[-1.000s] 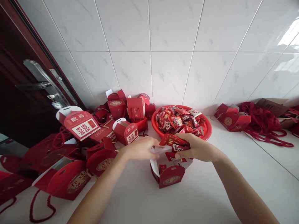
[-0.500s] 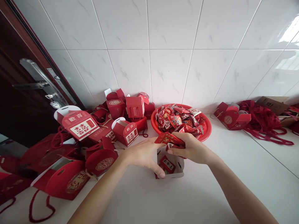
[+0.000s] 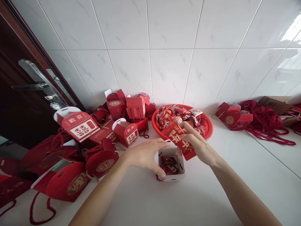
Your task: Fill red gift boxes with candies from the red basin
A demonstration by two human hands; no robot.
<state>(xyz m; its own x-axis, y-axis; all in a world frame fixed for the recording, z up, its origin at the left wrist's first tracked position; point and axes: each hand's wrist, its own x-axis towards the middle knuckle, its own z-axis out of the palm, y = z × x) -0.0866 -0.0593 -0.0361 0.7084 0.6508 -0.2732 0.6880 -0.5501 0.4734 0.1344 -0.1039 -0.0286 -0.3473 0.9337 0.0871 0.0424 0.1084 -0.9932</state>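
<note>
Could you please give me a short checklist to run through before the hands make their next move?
1. Box open: ok, its inside shows.
2. Left hand on the box: ok, thumb at its near left corner.
3. Right hand free: not ok, it holds a red packet.
4. Sweets in the box: ok, some visible.
5. Their exact number: cannot tell, they overlap.
6. Basket stocked: ok, sweets piled inside.

The left hand [image 3: 145, 155] covers much of the open box's [image 3: 174, 178] left side — how its fingers grip there cannot be told. The red packet [image 3: 180, 139] hides part of the basket's [image 3: 210, 130] front and some fingers of the right hand [image 3: 201, 146]. Both forearms [image 3: 101, 191] leave through the bottom edge; the door [image 3: 11, 106] is cut off at left. Print on the boxed sweets [image 3: 172, 169] is too small to read.
</note>
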